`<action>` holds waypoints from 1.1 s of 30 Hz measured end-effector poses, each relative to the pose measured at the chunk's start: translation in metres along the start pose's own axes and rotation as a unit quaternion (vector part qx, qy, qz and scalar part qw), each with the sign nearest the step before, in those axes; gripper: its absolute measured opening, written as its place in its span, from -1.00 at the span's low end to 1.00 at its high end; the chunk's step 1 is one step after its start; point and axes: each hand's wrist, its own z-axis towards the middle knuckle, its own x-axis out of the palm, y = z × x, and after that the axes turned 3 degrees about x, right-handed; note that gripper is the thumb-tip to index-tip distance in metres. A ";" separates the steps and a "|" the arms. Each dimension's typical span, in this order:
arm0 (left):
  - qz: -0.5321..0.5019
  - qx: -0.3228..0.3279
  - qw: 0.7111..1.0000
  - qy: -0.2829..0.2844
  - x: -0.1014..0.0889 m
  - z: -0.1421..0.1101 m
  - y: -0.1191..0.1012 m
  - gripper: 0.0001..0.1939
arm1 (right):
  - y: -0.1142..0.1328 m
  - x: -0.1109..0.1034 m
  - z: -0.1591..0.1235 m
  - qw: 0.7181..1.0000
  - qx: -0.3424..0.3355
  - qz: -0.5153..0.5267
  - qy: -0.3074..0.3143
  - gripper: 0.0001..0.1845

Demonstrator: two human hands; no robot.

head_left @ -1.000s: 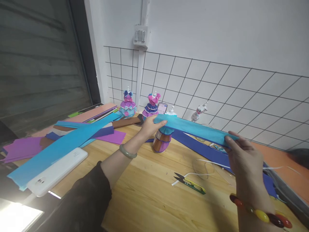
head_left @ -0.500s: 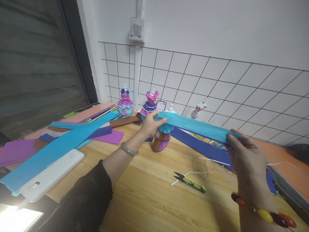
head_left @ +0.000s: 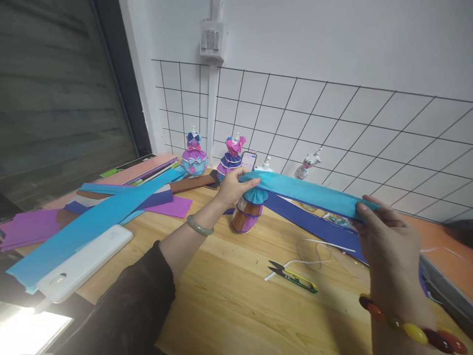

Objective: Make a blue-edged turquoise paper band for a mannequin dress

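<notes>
A turquoise crepe paper strip (head_left: 310, 191) with a dark blue lower edge stretches between my two hands above the table. My left hand (head_left: 238, 186) pinches its left end between thumb and fingers. At the right end, my right hand (head_left: 386, 229) grips the strip the same way. Directly behind and below the strip stands a small dress form (head_left: 247, 219) in a tiered skirt of turquoise, brown, white and purple; the strip hides most of its bodice. Yellow-and-green thread snips (head_left: 293, 277) lie on the table in front of it, their blades apart.
Two dressed miniature forms (head_left: 194, 155) (head_left: 229, 159) and a phone (head_left: 249, 161) stand at the back. A patterned form (head_left: 308, 162) leans farther right. Crepe paper strips (head_left: 107, 207) and a white device (head_left: 86, 261) cover the left. A dark blue strip (head_left: 303, 217) and white cord (head_left: 295, 262) lie right.
My right hand has moved slightly right with its end of the strip, while the whole view has shifted a little. Both hands keep their grip.
</notes>
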 end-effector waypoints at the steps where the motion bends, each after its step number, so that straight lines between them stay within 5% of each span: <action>1: 0.000 0.000 1.000 0.004 0.000 0.000 -0.001 -0.68 | 0.000 -0.001 0.000 1.000 0.004 0.018 0.003 -0.64; 6: -0.045 -0.026 0.998 0.037 0.002 -0.004 -0.007 -0.66 | 0.004 -0.008 0.002 0.999 0.015 0.031 -0.008 -0.63; 10: -0.099 -0.073 0.989 0.078 0.010 -0.012 -0.014 -0.63 | 0.011 -0.012 0.000 0.992 0.053 -0.110 0.026 -0.59; 14: -0.095 -0.110 0.986 0.082 0.020 -0.023 -0.022 -0.62 | 0.017 -0.007 -0.010 0.975 -0.021 -0.212 0.064 -0.48; 18: -0.072 -0.116 0.986 0.090 0.027 -0.032 -0.033 -0.64 | 0.029 0.007 -0.028 0.963 -0.034 -0.198 0.181 -0.48; 23: -0.081 -0.133 0.979 0.135 0.034 -0.041 -0.046 -0.67 | 0.042 0.017 -0.050 0.914 -0.084 -0.243 0.315 -0.53; 33: -0.068 -0.145 0.971 0.178 0.036 -0.047 -0.057 -0.70 | 0.050 0.019 -0.065 0.917 -0.029 -0.254 0.307 -0.66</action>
